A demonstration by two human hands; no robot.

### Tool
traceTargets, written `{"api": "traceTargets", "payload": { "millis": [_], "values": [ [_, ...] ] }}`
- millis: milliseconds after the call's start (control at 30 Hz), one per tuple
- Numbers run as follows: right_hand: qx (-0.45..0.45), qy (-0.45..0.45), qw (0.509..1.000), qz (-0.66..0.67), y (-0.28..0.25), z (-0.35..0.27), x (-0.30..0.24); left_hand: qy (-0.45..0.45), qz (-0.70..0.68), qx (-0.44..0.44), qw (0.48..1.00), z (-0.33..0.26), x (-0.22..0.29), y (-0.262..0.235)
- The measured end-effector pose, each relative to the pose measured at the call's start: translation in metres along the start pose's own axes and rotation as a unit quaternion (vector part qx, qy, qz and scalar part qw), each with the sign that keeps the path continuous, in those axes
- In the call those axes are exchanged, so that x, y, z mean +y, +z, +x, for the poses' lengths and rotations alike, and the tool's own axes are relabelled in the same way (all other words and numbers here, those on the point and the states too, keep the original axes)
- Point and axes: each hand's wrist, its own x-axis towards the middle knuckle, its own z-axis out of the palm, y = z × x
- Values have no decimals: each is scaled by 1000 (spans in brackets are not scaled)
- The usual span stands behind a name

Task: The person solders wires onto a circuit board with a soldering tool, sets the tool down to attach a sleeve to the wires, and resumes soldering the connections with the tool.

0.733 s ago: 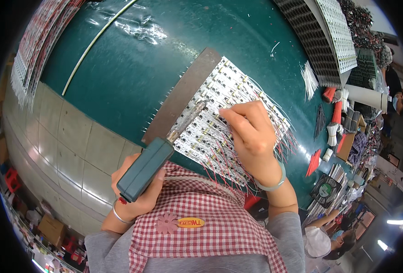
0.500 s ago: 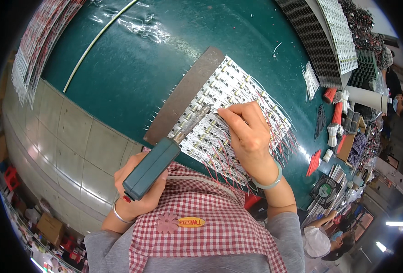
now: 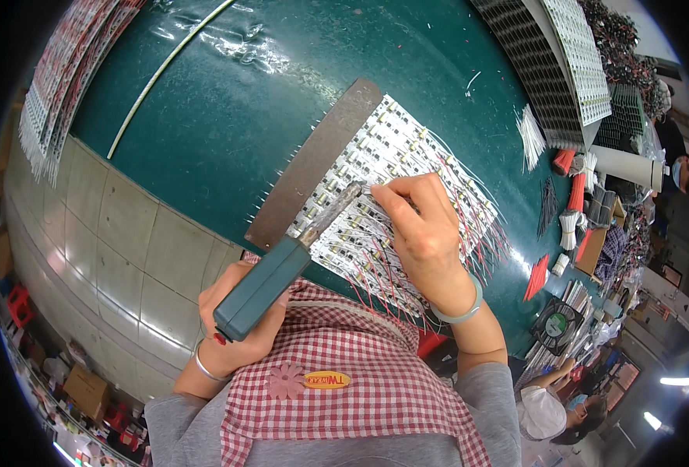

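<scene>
My left hand (image 3: 257, 341) is wrapped round the dark green handle of a soldering iron (image 3: 262, 286). Its grey metal shaft slants up to the right over a panel of small white circuit boards (image 3: 383, 148). At the iron's tip, the thumb and forefinger of my right hand (image 3: 428, 233) pinch what looks like a thin pale wire, mostly hidden by the fingers. Rows of black and yellowish parts cover the panel, and red, white and black wires (image 3: 480, 214) stick out from its right and lower sides. A flat brown bar (image 3: 317, 159) lies along the panel's upper left edge.
A green table mat (image 3: 204, 140) lies under the work. Wired strips (image 3: 80, 70) hang at the far left, and stacked board panels (image 3: 570, 62) stand far right. Red wires (image 3: 536, 278), white wires (image 3: 529, 140) and a small fan (image 3: 556, 327) lie to the right. A co-worker (image 3: 550, 409) sits lower right.
The soldering iron and my left hand have shifted slightly to the right. My right hand has moved a little, its pinch still beside the iron's tip. The panel stays in place.
</scene>
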Motion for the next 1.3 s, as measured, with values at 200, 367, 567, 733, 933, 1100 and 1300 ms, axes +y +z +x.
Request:
{"api": "traceTargets", "payload": {
  "millis": [200, 367, 567, 733, 933, 1100, 1300],
  "values": [
    [-10, 3, 1000, -9, -2, 1, -1, 26, -1, 50, 998, -9, -10, 5],
    [3, 30, 1000, -1, 0, 1, -4, 39, 25, 56, 997, -1, -4, 7],
    [13, 31, 999, 6, -1, 1, -5, 24, 13, 9, 1000, -5, -3, 1],
    [0, 4, 1000, -7, 0, -1, -1, -19, -16, 6, 1000, -3, 0, 1],
    [-9, 1, 1000, -20, -1, 0, -2, 26, -3, 30, 999, -2, -5, 4],
    [-13, 2, 1000, -22, -2, 0, -3, 42, 3, 47, 998, -3, -5, 4],
    [1, 32, 999, -13, -1, 3, -7, 59, 27, 56, 996, 2, -7, 7]
  ]
}}
